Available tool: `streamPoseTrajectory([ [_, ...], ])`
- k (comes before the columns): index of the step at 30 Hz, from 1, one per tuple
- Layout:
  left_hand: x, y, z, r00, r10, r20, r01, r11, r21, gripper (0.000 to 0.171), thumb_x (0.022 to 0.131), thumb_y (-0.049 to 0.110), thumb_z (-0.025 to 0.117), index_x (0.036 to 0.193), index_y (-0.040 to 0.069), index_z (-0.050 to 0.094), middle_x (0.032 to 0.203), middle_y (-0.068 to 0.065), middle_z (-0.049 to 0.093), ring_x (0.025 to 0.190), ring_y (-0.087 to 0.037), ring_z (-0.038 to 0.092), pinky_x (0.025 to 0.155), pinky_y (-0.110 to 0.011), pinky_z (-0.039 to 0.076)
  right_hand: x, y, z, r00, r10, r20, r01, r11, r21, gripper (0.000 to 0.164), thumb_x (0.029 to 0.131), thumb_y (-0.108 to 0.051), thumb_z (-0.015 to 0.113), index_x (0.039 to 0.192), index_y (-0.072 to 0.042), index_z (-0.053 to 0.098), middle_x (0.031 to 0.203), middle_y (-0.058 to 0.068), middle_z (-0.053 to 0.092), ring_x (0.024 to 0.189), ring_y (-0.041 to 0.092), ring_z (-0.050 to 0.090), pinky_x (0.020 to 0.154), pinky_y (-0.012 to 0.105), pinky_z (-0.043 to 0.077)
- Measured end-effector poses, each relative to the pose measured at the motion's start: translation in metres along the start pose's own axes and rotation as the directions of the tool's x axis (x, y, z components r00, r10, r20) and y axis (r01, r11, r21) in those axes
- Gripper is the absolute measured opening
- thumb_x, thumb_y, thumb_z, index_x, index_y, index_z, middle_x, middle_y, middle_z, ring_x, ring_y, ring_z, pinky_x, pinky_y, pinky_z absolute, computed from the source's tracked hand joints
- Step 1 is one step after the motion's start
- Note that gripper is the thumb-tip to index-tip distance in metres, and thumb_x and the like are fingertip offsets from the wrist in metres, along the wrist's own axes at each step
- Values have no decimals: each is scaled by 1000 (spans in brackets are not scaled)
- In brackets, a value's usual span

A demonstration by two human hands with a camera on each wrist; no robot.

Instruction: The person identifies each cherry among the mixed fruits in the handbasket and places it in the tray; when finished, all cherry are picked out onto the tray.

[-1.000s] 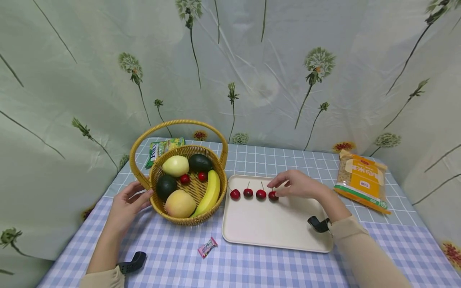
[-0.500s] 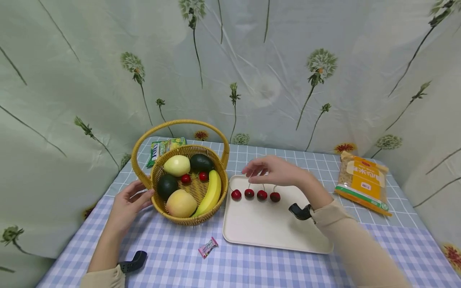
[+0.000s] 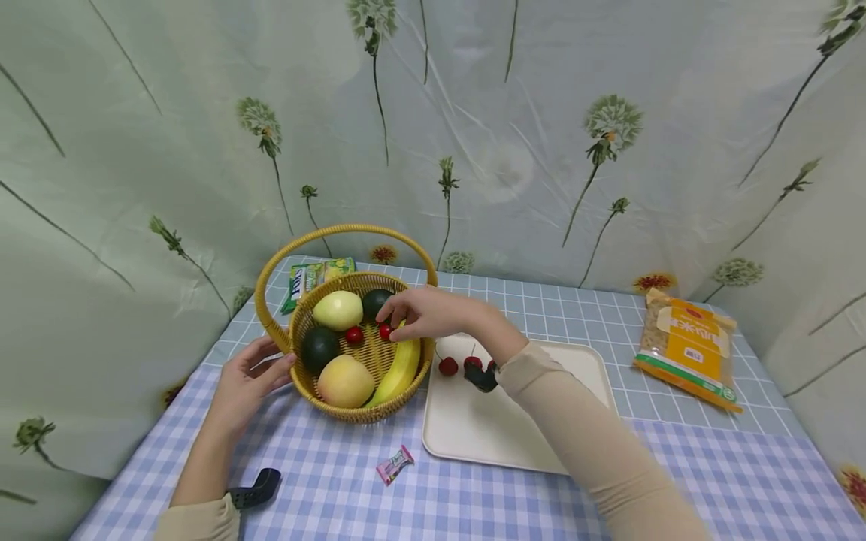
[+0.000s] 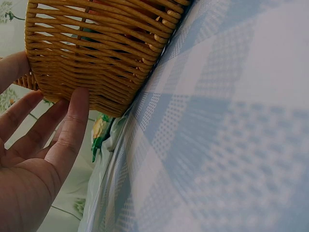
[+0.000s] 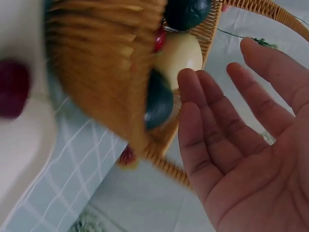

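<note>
A wicker basket with a tall handle stands left of centre. It holds a peach, a banana, a pale yellow-green fruit, a dark green fruit, another dark one partly covered, and two cherries. My left hand touches the basket's left side with loosely extended fingers; the left wrist view shows fingertips against the weave. Over the basket's right rim reaches my right hand, fingers above the far-right cherry. In the right wrist view its fingers are apart, holding nothing.
Right of the basket lies a cream tray with stemmed cherries, partly hidden by my right arm. A pink wrapped candy lies in front. A green FOX'S bag is behind the basket; an orange-and-clear food bag lies far right.
My right hand has moved left, from the rightmost cherry on the tray across the row to above the basket. The left hand stays at the basket's side.
</note>
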State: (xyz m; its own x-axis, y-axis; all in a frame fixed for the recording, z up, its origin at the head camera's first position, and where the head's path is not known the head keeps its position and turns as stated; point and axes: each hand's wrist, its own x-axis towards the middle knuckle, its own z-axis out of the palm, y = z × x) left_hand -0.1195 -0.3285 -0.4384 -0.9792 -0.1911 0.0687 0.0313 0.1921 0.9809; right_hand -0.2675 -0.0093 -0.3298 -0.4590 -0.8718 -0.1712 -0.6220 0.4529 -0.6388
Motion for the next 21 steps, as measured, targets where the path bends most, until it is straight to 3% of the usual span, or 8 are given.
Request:
streamPoseTrajectory([
  [5,1,0,1,1000,4,1,-4,1000,-7,51,103,7,72,151,1,54,120,15,68,105,7,70,81,-19,65,34,-10,4,998,27,54,-25,999,-45,42,107,-26,69,145,-10,64,121,6,77,110,15,72,92,25,59],
  [11,0,-1,0,1000,3,-2,-3,1000,0,51,103,6,72,150,1,54,118,17,68,104,8,69,80,-20,65,64,-20,11,985,121,126,-121,993,-7,46,106,-28,70,148,-10,63,118,7,74,113,34,73,95,40,62],
  [14,0,-2,0,1000,0,0,0,1000,-1,51,103,5,72,151,2,55,119,16,68,105,8,69,81,-20,65,73,-23,14,967,191,170,-194,981,1,48,106,-30,69,151,-13,60,116,6,70,111,33,72,97,42,62],
  [21,1,-1,-1,1000,-5,0,5,999,44,49,105,9,69,152,5,54,121,14,67,104,6,70,82,-21,65,86,-25,17,928,292,232,-301,953,8,53,107,-32,69,156,-15,54,148,5,59,118,22,72,88,26,61],
])
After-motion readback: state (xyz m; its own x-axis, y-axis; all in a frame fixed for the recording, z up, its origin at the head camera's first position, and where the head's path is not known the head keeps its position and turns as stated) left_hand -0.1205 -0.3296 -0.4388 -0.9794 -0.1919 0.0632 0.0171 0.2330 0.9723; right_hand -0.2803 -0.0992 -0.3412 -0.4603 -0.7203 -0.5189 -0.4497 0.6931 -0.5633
